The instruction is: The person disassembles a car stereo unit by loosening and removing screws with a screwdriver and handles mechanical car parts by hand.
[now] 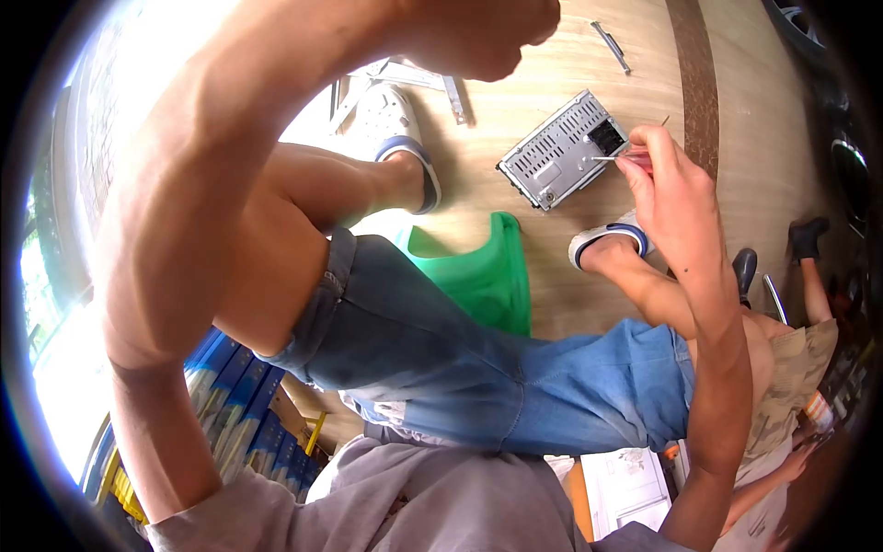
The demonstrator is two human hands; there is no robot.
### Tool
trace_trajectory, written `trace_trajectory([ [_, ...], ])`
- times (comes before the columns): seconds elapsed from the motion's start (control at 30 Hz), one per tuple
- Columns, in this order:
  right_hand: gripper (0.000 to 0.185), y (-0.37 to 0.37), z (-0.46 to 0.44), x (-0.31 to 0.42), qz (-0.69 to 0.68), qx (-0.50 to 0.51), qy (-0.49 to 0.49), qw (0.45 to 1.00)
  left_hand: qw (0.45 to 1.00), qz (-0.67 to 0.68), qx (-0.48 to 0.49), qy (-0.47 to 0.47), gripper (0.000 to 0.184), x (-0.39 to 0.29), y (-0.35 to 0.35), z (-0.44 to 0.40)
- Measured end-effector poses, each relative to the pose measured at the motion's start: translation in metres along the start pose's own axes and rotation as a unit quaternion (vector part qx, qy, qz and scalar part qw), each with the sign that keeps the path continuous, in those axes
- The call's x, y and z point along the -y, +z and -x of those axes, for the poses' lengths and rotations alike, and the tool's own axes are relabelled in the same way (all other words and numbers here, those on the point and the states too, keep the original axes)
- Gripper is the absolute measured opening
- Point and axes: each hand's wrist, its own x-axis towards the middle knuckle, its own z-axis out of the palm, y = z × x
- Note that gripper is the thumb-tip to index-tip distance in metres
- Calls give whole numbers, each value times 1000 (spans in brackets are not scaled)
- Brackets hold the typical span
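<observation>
My right hand [664,189] pinches a thin tool with a reddish handle [637,159], whose metal shaft points left over a silver metal box [563,152]. The box lies on the floor, with rows of slots and a dark square patch near its right end. My left hand [483,37] is raised at the top, away from the box, with its fingers curled; whether it holds anything is hidden.
A green plastic stool [487,276] is beneath my legs. Metal brackets [418,75] lie by my left shoe [391,124], and a narrow metal strip [611,48] lies beyond the box. Another person's legs [782,345] are at the right.
</observation>
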Motion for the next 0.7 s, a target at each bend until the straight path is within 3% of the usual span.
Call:
trace_trajectory([
  [0.1,29,0,6,5,-7,-3,-20,1000,998,-21,-30,45,22,7,4,-7],
  [0.4,52,-4,11,0,-103,41,-4,994,999,-11,-35,39,26,3,-5,-11],
  [0.57,23,-1,9,-5,-84,6,27,996,992,30,83,-92,42,-13,-19,-30],
  [0.7,21,3,9,-14,-46,-1,23,999,997,-29,-63,17,55,-10,1,-10],
])
